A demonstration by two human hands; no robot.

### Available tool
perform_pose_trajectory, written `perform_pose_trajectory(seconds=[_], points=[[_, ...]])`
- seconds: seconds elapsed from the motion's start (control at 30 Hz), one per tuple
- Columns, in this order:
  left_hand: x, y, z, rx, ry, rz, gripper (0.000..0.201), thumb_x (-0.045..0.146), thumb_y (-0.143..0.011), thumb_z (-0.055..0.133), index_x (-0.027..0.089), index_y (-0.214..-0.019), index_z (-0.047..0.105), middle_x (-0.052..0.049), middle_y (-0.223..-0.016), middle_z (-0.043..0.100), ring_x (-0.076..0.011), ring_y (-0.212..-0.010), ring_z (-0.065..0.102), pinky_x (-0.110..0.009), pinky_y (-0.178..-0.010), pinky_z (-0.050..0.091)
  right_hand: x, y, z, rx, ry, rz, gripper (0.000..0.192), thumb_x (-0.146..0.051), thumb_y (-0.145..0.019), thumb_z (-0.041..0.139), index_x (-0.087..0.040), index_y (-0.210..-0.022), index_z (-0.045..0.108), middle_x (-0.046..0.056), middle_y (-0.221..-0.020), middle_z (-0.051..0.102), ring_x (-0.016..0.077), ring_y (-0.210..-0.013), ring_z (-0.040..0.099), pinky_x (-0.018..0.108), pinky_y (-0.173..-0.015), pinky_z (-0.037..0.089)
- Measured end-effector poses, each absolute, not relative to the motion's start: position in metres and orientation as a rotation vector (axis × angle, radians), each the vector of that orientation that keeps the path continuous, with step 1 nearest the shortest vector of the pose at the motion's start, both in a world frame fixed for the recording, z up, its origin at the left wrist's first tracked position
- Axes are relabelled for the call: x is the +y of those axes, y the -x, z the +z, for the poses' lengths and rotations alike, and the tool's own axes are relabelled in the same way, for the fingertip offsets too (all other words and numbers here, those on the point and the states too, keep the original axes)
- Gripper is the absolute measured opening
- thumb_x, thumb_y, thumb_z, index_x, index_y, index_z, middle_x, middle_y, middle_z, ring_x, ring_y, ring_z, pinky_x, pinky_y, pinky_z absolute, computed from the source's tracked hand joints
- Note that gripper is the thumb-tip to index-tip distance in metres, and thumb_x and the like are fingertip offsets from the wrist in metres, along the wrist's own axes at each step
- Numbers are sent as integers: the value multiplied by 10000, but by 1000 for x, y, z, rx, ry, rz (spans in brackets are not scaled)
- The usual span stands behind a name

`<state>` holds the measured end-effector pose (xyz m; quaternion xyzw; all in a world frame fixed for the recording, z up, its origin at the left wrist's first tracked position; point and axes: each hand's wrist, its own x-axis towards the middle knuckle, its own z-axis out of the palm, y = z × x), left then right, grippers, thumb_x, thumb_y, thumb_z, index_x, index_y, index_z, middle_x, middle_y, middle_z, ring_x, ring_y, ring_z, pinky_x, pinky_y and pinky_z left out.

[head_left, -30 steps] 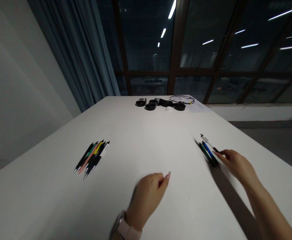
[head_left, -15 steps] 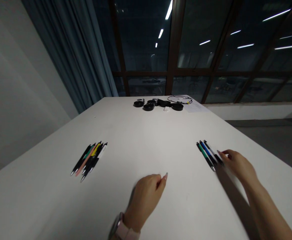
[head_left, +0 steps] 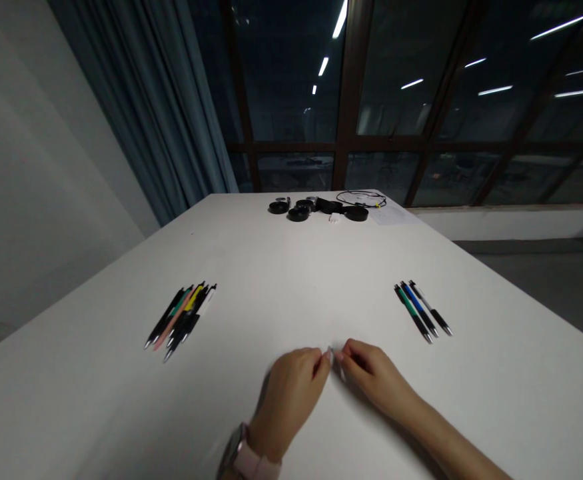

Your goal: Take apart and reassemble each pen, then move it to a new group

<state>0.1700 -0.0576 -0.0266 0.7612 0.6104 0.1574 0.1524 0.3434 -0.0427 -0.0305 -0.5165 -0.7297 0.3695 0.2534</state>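
I see three dark click pens (head_left: 422, 311) laid out on the right of the white table (head_left: 291, 267) — bigger mixed-colour pen bundle (head_left: 181, 315) unsorted; left hand (head_left: 291, 393) and right hand (head_left: 376, 377) curled, fingertips meeting, empty.

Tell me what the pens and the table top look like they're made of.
The three pens on the right look like plastic barrels with metal tips: coloured bodies, pale glinting points. The left bunch of pens looks the same. The table seems a smooth matte white laminate, though the dim light leaves that open.
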Motion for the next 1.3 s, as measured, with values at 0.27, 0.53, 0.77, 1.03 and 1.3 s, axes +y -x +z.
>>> perform_pose_trajectory(seconds=[0.27, 0.53, 0.77, 1.03, 1.3], points=[[-48, -149, -16, 1919, -2280, 463, 390, 340, -977, 394, 205, -697, 629, -47, -690, 670, -186, -635, 580, -310, -624, 335, -47, -343, -26, -2190, 1452, 870, 331, -386, -963, 428, -216, -689, 500, -17, -643, 567, 146, -605, 510, 262, -585, 327], [-36, -16, -6, 2930, -1593, 567, 396, 413, -924, 458, 171, -1166, 657, -178, -1081, 631, -365, -1000, 588, -447, -807, 443, -48, -342, -26, -2247, 1459, 864, 342, -398, -969, 411, -219, -687, 483, -10, -647, 565, 150, -601, 510, 266, -582, 317], [-36, 1, -21, 2936, -1490, 510, 465, 449, -908, 451, 159, -1210, 653, -213, -1130, 599, -406, -1034, 576, -516, -844, 458, -47, -346, -24, -2252, 1445, 877, 350, -405, -974, 410, -214, -698, 508, -5, -663, 579, 153, -617, 526, 267, -587, 329], [-33, 8, -28, 2916, -1484, 385, 476, 488, -904, 435, 175, -1178, 667, -200, -1117, 618, -381, -1035, 592, -487, -837, 465, -49, -344, -23, -2235, 1451, 878, 358, -417, -971, 423, -218, -686, 508, -9, -644, 576, 149, -596, 510, 263, -573, 325], [-29, -1, -28, 2878, -1564, 305, 434, 503, -889, 446, 175, -1057, 677, -173, -1030, 666, -356, -1025, 606, -430, -818, 450, -51, -344, -20, -2243, 1442, 902, 353, -415, -974, 406, -218, -696, 496, -9, -655, 564, 154, -607, 511, 264, -583, 324]])
